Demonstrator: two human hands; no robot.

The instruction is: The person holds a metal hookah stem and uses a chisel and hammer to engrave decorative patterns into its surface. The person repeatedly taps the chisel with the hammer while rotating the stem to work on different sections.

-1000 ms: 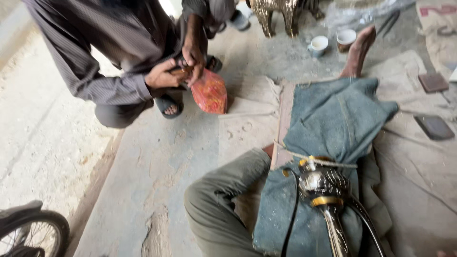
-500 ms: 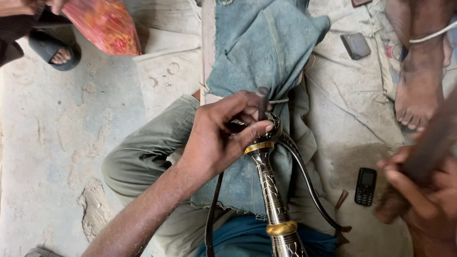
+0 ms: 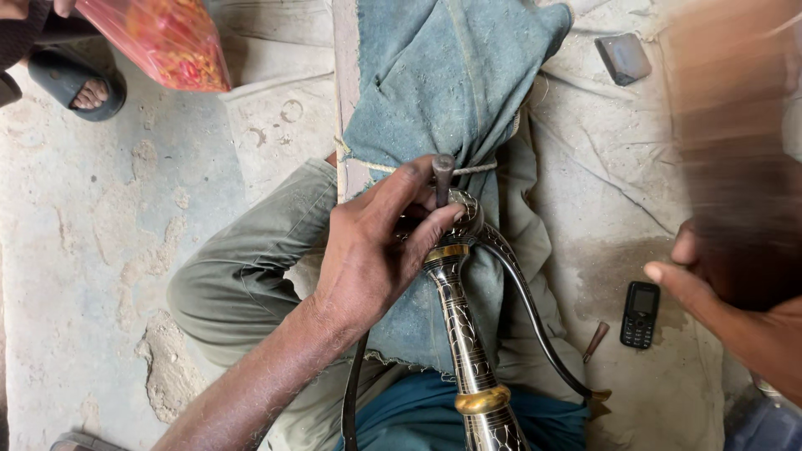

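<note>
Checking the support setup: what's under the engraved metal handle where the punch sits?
Blue denim cloth lies under the engraved metal handle, tied with string. A wooden plank edge shows beside it. The left hand hides the contact point.

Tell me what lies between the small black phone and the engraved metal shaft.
In the head view, between the phone and the engraved shaft lie a small dark punch-like tool on the pale cloth, and a curved black guard bar.
</note>
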